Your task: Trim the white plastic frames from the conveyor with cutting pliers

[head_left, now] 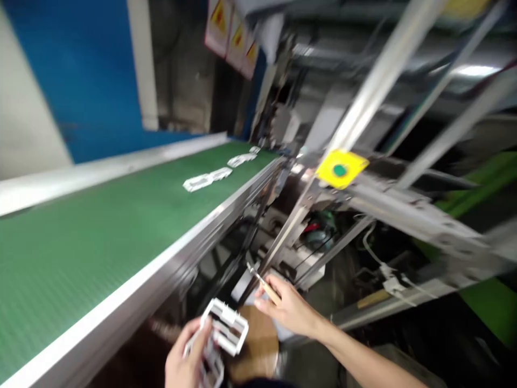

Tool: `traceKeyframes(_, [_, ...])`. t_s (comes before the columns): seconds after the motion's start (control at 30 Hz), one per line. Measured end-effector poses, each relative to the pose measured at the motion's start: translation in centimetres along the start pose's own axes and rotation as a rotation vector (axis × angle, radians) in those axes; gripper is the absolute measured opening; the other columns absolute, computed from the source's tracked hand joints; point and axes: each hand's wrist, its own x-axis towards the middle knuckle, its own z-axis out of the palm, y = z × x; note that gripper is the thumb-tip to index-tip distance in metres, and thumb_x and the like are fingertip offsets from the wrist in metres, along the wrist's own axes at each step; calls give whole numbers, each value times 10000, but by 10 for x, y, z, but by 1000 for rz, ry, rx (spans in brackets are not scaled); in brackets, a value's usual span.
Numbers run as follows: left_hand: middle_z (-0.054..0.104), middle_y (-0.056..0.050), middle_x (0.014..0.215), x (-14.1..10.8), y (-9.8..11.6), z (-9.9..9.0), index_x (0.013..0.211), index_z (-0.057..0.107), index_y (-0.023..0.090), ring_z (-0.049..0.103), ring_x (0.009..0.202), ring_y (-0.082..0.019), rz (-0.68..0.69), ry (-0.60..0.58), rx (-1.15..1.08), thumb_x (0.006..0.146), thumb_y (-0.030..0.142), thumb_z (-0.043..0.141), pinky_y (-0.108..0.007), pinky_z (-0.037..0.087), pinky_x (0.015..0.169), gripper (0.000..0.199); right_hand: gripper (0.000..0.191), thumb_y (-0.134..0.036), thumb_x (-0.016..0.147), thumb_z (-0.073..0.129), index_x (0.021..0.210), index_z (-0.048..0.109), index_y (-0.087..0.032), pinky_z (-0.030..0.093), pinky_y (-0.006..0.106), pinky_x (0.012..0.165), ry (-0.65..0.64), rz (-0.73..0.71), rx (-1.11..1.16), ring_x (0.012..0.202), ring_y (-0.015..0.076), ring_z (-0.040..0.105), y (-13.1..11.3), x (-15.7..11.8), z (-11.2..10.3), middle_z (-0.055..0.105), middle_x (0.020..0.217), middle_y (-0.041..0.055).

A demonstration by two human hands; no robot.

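**A:** Nearest the camera are two bare hands. The left hand (186,358) has a small stack of white plastic frames (224,326) gripped tight. At least two frames, but I can't get an exact count.

**B:** And the other hand?

**A:** The right hand (288,310) holds one wood-handled tool (269,285) with a metal tip in a narrow pinch, just beside the frames, not touching them.

**B:** What's around them?

**A:** One round cardboard piece (258,345) sits below the hands. To the left, a green conveyor belt (89,248) with a metal side rail (121,291) runs away from us, and four white plastic pieces (221,173) lie in a line toward its far end.

**B:** Anything else?

**A:** Off to the far right there's one yellow square plate (341,169) with a green dot, and further away three warning labels (232,40).
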Motion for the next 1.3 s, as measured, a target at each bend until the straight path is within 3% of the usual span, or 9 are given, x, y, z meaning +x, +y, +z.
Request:
traceKeyframes(0.13, [624,10,675,-30,-23,-19,774,634,182,572,582,-139,4,119,-234,663,410,751,-250,483,574,279,220,-362,796,595,841,491,-174,442,230,641,-42,118,426,683,107,523,24,-10,68,555,780,0])
traceKeyframes(0.23, [632,-18,739,-42,-32,-24,797,635,158,562,625,-136,45,128,-223,731,365,709,-248,478,618,229,216,-347,791,612,852,484,-183,436,224,622,-49,142,523,656,101,503,27,-13,90,505,727,-23])
traceKeyframes(0.4, [624,-19,733,-59,-46,-30,797,624,159,526,626,-121,77,243,-188,775,346,678,-210,435,579,196,192,-315,800,612,846,489,-176,462,231,646,-289,108,551,672,100,534,20,-15,97,531,745,-17])
traceKeyframes(0.63, [598,-13,679,-71,-42,-51,896,643,157,539,648,-146,122,310,-110,809,374,628,-246,431,639,235,211,-311,768,641,823,495,-170,501,232,616,-430,88,594,653,93,545,24,-9,103,508,760,-16])
traceKeyframes(0.77, [587,-4,652,-70,-36,-62,901,659,166,536,676,-157,93,241,41,799,378,637,-245,406,663,237,218,-300,769,644,839,479,-176,486,225,617,-522,91,607,626,86,536,27,-6,104,509,713,-32])
traceKeyframes(0.9, [562,-5,617,-69,-33,-65,778,649,169,500,634,-154,68,189,124,804,395,621,-245,374,620,230,213,-284,763,653,825,483,-171,483,221,614,-578,79,602,620,81,525,29,-4,107,504,707,-32])
traceKeyframes(1.13, [546,-11,614,-67,-37,-65,697,596,180,486,596,-162,95,182,197,802,390,605,-257,376,584,235,242,-301,751,663,856,485,-173,500,237,620,-670,102,606,644,89,535,33,5,111,507,743,-27])
traceKeyframes(1.2, [568,-17,670,-66,-39,-65,717,588,184,500,621,-163,165,202,295,828,369,576,-255,381,594,216,246,-304,742,672,836,490,-169,491,226,598,-698,88,608,617,82,525,33,9,111,500,722,-32])
traceKeyframes(1.3, [623,-77,941,-66,-40,-64,722,578,176,558,812,-203,320,224,412,863,318,534,-269,407,698,204,264,-323,729,686,798,491,-160,482,217,583,-791,117,662,602,77,509,38,13,115,477,684,-39])
